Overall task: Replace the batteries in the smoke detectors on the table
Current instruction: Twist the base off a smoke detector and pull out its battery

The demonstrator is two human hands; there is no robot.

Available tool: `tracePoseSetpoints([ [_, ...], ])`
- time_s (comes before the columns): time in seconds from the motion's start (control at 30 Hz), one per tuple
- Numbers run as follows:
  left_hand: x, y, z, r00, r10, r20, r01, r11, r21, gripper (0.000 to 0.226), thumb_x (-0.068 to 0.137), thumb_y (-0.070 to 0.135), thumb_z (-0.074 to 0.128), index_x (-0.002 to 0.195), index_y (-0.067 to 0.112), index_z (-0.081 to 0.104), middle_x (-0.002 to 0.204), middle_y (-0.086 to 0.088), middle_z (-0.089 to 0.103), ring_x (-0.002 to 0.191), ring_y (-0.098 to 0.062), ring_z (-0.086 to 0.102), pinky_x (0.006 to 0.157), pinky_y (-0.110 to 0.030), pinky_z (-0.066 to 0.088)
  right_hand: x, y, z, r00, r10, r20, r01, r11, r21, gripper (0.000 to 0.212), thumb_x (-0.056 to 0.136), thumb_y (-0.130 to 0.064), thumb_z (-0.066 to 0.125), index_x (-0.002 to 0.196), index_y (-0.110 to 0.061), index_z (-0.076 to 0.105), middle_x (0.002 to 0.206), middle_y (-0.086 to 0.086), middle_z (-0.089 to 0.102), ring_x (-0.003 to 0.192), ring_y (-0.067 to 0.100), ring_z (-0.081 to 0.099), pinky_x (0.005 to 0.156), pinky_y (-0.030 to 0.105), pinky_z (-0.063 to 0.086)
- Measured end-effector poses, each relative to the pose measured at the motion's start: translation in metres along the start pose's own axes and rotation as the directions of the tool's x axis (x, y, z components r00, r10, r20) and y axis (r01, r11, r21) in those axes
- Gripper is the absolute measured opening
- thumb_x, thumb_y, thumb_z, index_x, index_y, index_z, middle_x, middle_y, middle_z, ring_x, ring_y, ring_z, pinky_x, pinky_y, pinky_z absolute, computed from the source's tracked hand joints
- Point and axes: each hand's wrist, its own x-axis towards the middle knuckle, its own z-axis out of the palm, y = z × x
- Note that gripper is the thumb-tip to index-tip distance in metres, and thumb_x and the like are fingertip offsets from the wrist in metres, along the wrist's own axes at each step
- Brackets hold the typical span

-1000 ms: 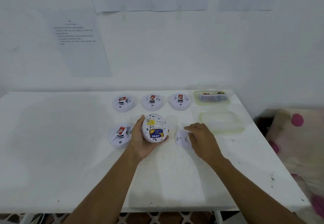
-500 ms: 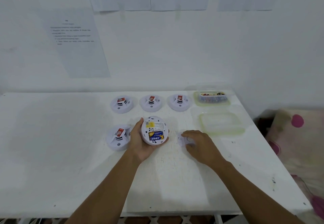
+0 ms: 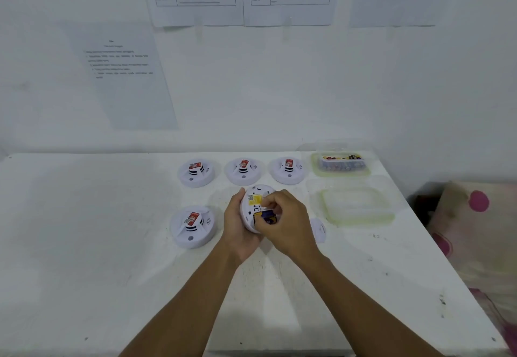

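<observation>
My left hand (image 3: 237, 232) grips a white smoke detector (image 3: 255, 199) just above the table, its back turned up with a yellow label. A blue and yellow battery (image 3: 265, 217) sits in its open compartment. My right hand (image 3: 289, 223) reaches over the detector with curled fingers pinching at that battery. The detector's small white cover (image 3: 319, 229) lies on the table to the right, partly hidden by my right hand. A detector (image 3: 193, 225) rests face up to the left, and three more (image 3: 242, 171) stand in a row behind.
A clear container of batteries (image 3: 342, 162) stands at the back right of the white table (image 3: 84, 244). Its clear lid (image 3: 357, 206) lies in front of it. A wall with paper sheets is behind. A pink-dotted cushion (image 3: 475, 216) sits past the right edge.
My right hand left the cover on the table and moved left onto the battery in the held detector. My left hand kept hold of the detector.
</observation>
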Motion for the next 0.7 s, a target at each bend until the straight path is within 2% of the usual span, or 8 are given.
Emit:
tracePoseSetpoints([
  [0.17, 0.003, -0.003, 0.001, 1.0, 0.022, -0.02, -0.021, 0.999, 0.049, 0.045, 0.084, 0.047, 0.055, 0.097, 0.01, 0.077, 0.099, -0.012, 0.07, 0.093, -0.024, 0.068, 0.088, -0.037, 0.052, 0.0, -0.002, 0.002, 0.998, -0.015, -0.068, 0.016, 1.0, 0.01, 0.029, 0.057, -0.039, 0.06, 0.081, -0.022, 0.059, 0.079, -0.011, 0.059, 0.078, 0.008, 0.058, 0.069, 0.035, 0.053],
  [0.33, 0.004, -0.002, -0.001, 1.0, 0.004, 0.0, -0.004, 1.0, 0.029, 0.048, 0.087, 0.049, 0.051, 0.095, 0.01, 0.079, 0.1, -0.012, 0.071, 0.092, -0.024, 0.069, 0.087, -0.037, 0.053, -0.001, 0.007, -0.004, 0.991, -0.136, 0.004, 0.136, 0.991, 0.003, 0.025, 0.072, -0.031, 0.064, 0.094, -0.019, 0.068, 0.094, -0.008, 0.06, 0.089, 0.008, 0.059, 0.076, 0.028, 0.054],
  [0.43, 0.006, -0.002, 0.002, 1.0, 0.008, 0.02, -0.009, 1.0, 0.016, 0.049, 0.082, 0.05, 0.053, 0.095, 0.01, 0.079, 0.099, -0.012, 0.071, 0.09, -0.024, 0.069, 0.074, -0.035, 0.06, -0.002, 0.016, -0.012, 0.961, -0.258, 0.099, 0.263, 0.964, -0.047, 0.023, 0.079, -0.022, 0.069, 0.102, -0.015, 0.071, 0.104, -0.001, 0.059, 0.101, 0.013, 0.057, 0.085, 0.021, 0.049],
  [0.5, 0.008, -0.004, 0.006, 0.999, 0.004, 0.038, -0.004, 1.0, -0.014, 0.048, 0.082, 0.049, 0.053, 0.098, 0.01, 0.076, 0.095, -0.011, 0.071, 0.085, -0.023, 0.069, 0.068, -0.033, 0.059, 0.001, 0.015, -0.018, 0.942, -0.312, 0.124, 0.323, 0.942, -0.086, 0.018, 0.083, -0.017, 0.068, 0.101, -0.014, 0.069, 0.103, -0.001, 0.06, 0.097, 0.014, 0.055, 0.083, 0.021, 0.046],
  [0.53, 0.009, -0.004, 0.008, 0.999, 0.006, 0.043, -0.005, 1.0, -0.018, 0.047, 0.083, 0.048, 0.053, 0.101, 0.009, 0.073, 0.095, -0.011, 0.071, 0.084, -0.023, 0.07, 0.07, -0.034, 0.058, 0.004, 0.011, -0.023, 0.944, -0.307, 0.125, 0.318, 0.944, -0.084, 0.013, 0.085, -0.016, 0.066, 0.099, -0.014, 0.067, 0.099, -0.003, 0.06, 0.093, 0.013, 0.055, 0.079, 0.021, 0.045],
  [0.6, 0.013, -0.005, 0.011, 0.998, 0.015, 0.054, -0.014, 1.0, -0.022, 0.048, 0.088, 0.047, 0.05, 0.106, 0.009, 0.072, 0.104, -0.015, 0.07, 0.094, -0.028, 0.068, 0.088, -0.041, 0.053, 0.018, 0.002, -0.043, 0.968, -0.238, 0.078, 0.24, 0.97, -0.027, 0.008, 0.088, -0.014, 0.065, 0.096, -0.016, 0.064, 0.091, -0.007, 0.063, 0.082, 0.009, 0.058, 0.073, 0.022, 0.046],
  [0.63, 0.015, -0.005, 0.012, 0.998, 0.013, 0.061, -0.011, 1.0, -0.025, 0.048, 0.09, 0.046, 0.049, 0.107, 0.009, 0.073, 0.112, -0.018, 0.069, 0.102, -0.031, 0.065, 0.095, -0.046, 0.048, 0.028, 0.002, -0.057, 0.98, -0.195, 0.03, 0.194, 0.981, 0.008, 0.01, 0.088, -0.012, 0.065, 0.097, -0.015, 0.065, 0.086, -0.008, 0.065, 0.075, 0.008, 0.06, 0.069, 0.021, 0.048],
  [0.7, 0.019, -0.005, 0.014, 0.998, 0.004, 0.058, -0.002, 0.999, -0.038, 0.048, 0.089, 0.047, 0.051, 0.109, 0.01, 0.075, 0.123, -0.02, 0.065, 0.115, -0.038, 0.058, 0.101, -0.053, 0.042, 0.051, 0.009, -0.091, 0.994, -0.093, -0.053, 0.094, 0.995, 0.017, 0.016, 0.087, -0.006, 0.064, 0.102, -0.014, 0.066, 0.075, -0.004, 0.068, 0.063, 0.012, 0.062, 0.065, 0.022, 0.049],
])
